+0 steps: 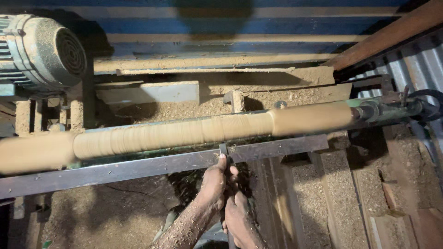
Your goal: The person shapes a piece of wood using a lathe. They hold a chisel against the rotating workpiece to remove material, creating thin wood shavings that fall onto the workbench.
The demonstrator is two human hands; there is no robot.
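Observation:
A long wooden spindle (184,131) lies across a lathe and looks blurred from spinning, thicker at both ends and thinner in the middle. Beneath it runs a dark metal tool rest (138,168). A narrow chisel (223,150) rests on that bar with its tip at the wood. My left hand (214,182), dusted with shavings, grips the chisel near the blade, thumb on the steel. My right hand (237,216) holds the handle lower down, right behind the left hand.
A grey electric motor (41,50) sits at the upper left. The tailstock (392,108) holds the spindle's right end. Sawdust (295,92) covers the lathe bed and the floor planks. A corrugated blue wall (230,27) stands behind, and a wooden beam (392,34) slants at upper right.

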